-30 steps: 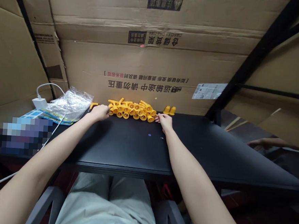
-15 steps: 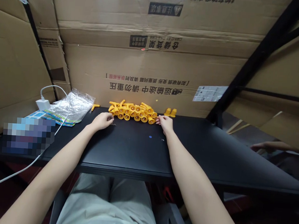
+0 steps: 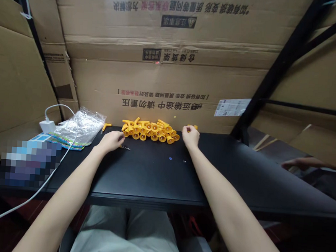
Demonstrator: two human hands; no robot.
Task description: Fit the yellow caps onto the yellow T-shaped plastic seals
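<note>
My left hand [image 3: 113,140] is closed at the left end of a pile. Below its fingertips shows the metal spiral [image 3: 125,148] of a yellow-handled corkscrew that it grips; the handle is mostly hidden. The pile [image 3: 154,131] holds yellow bell-shaped cups with open ends facing me, and yellow handles lie among them. My right hand [image 3: 191,137] is right of the pile with fingers curled together. It covers most of the small yellow cups [image 3: 196,127] behind it, and what is in its fingers is hidden.
Another yellow corkscrew [image 3: 106,126] lies left of the pile. Clear plastic bags [image 3: 83,122], a white charger [image 3: 47,126] with a cable and a blurred-out object [image 3: 30,164] occupy the left side. Cardboard walls [image 3: 160,77] enclose the black table [image 3: 144,178]. Another person's hand [image 3: 294,164] shows far right.
My right hand has moved right, from the pile's right end to the separate cups. A cup is now visible at that end. My left hand stays almost in place; the view has tilted up slightly.
</note>
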